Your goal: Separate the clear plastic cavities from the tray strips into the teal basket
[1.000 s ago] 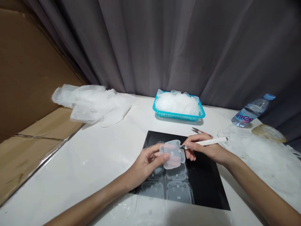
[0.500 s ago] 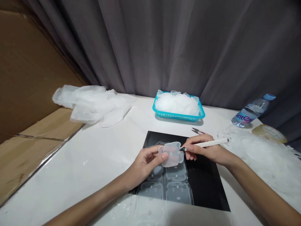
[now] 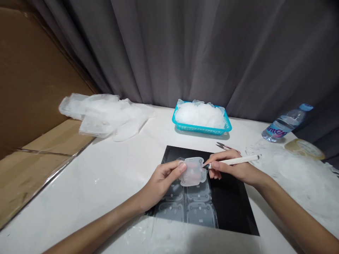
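Observation:
Pinched by its left edge, a translucent, rounded plastic piece (image 3: 194,172) is in my left hand (image 3: 164,180), held above a black mat (image 3: 230,197). My right hand (image 3: 230,165) is closed around a white pen-like tool (image 3: 239,160) with a dark tip. That tip meets or nearly meets the right edge of the piece; exact contact is too small to tell. Beneath my hands, a clear sheet of similar shapes (image 3: 200,215) lies partly on the mat and runs onto the white table. Some of these shapes are hidden by my left hand.
A blue basket (image 3: 201,130) heaped with white translucent pieces stands at the back. Small thread snips (image 3: 222,145) lie behind my right hand. On the right are a water bottle (image 3: 283,127), a tape roll (image 3: 304,149) and plastic scraps (image 3: 293,176). Plastic bags (image 3: 106,114) and cardboard (image 3: 50,137) occupy the left.
My left thumb and fingers have shifted slightly left on the piece, nearer its edge. My right hand keeps the tool in almost the same place. The view has tilted a little.

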`<state>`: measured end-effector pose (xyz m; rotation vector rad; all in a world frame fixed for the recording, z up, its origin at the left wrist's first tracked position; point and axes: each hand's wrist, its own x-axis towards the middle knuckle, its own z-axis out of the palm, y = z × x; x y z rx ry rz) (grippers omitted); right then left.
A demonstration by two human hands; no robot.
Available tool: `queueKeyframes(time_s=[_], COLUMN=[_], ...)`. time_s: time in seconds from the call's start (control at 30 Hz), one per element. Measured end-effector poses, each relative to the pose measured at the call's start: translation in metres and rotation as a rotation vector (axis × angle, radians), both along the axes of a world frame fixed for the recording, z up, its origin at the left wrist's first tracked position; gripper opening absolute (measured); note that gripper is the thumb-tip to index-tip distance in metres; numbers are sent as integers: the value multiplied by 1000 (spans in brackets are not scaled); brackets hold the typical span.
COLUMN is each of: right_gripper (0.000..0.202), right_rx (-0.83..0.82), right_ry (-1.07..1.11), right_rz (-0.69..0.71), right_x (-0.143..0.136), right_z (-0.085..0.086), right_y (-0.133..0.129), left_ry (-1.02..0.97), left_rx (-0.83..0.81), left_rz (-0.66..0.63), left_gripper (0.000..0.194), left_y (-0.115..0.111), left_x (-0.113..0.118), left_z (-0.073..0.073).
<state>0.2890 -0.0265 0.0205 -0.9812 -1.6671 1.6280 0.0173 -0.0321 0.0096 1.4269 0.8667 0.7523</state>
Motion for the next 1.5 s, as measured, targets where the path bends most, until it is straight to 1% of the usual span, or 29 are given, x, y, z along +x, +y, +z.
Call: queueKeyframes(time_s=[0.1,0.2,0.3,0.5,0.6,0.77,0.93,1.13,1.27,1.5], right_gripper=[34,35,35,35,35,35,38,38,38,41], right_rx=[-15,-20,-19,-5,-6,-10,-2,-6,-1,-7], right_ry=[14,21,17,9,1,-1,-19,-1,-7,-6], right_rz=[-13,-18,-19,-14,-16,-20,-35,-18,-17,-23], right_x=[-2,-3,-3,-2,-2,-2,-2,-2,-1,-1], right_z=[0,0,-2,-5,-5,-4,-3,-5,-6,-6], right_y=[-1,-2,-2,-1,-1,-2,-1,0,0,1], left_ry=[-62,-100,-119,-165,-184,-172,-189,-207,-254,-293], left_rx=[-71,-158,-209,-265,-278,-273,-273,-262,-296,-357], left_rz=[-19,-28,-25,-54,-68,-55,-82,-98,-128,-135], left_gripper=[38,38,40,43,44,44,46,43,41,44], left_y=[0,2,3,3,3,3,3,3,3,3], left_x=[1,1,0,3,4,3,3,5,7,8], left_z=[-2,-7,-12,-9,-8,-10,-10,-8,-6,-5])
